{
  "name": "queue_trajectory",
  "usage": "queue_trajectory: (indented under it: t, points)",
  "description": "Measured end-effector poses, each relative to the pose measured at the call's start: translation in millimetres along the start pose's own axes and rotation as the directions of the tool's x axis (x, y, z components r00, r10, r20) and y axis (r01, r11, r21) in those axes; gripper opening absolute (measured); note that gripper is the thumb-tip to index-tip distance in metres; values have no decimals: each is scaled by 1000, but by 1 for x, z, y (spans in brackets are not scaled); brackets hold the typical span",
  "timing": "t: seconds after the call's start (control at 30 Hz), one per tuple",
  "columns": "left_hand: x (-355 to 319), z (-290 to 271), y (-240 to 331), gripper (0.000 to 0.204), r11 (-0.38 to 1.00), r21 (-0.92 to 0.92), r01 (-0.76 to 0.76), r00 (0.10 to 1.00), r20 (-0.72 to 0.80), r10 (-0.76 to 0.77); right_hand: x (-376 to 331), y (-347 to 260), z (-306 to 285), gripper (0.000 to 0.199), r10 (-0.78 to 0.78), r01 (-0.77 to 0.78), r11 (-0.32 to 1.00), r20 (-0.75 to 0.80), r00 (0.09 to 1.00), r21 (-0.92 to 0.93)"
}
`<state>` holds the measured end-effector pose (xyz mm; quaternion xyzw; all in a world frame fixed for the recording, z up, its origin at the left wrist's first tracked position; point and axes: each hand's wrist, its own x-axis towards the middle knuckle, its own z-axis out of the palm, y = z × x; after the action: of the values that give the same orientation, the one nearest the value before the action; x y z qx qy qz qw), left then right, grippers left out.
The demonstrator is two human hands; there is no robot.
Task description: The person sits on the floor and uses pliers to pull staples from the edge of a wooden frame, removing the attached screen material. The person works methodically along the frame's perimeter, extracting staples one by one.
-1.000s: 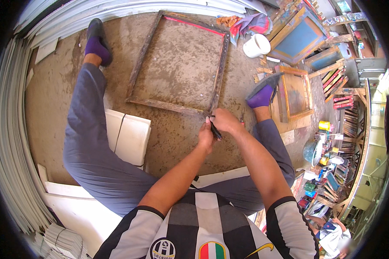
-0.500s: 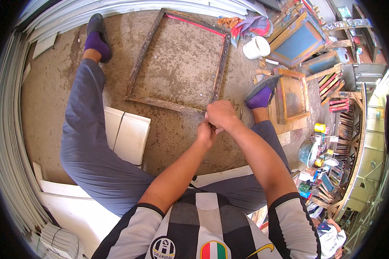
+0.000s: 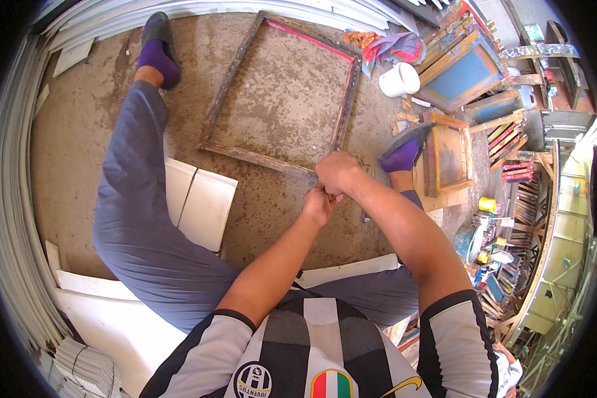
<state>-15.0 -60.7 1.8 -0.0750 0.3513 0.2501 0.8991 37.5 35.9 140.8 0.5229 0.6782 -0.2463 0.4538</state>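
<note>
Gripping frame corner (image 3: 310,174), hands (image 3: 330,186) together

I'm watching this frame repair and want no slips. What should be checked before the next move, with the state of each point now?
1. Both hands at the near right corner of the weathered wooden rectangular frame: ok; left hand and right hand meet there.
2. Grip on a tool: cannot tell; the hands hide what they hold.
3. Frame flat on the concrete floor: ok.
4. Feet off the frame: ok; the purple-socked left foot and right foot lie beside it.
5. White plastic bucket apart from the frame: ok.
</note>
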Motion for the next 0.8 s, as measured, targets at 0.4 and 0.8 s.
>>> queue_trajectory:
  t: [0.4, 0.8]
  points:
    - [-28, 4, 26, 28, 892, 453, -7, 954, -263, 141, 0, -9, 28, 17, 18, -20, 1000, -177, 984, -9]
    - [-34, -21, 76, 56, -691, 716, 102, 820, 333, 466, 14, -16, 43, 14, -354, 183, 810, -215, 910, -557]
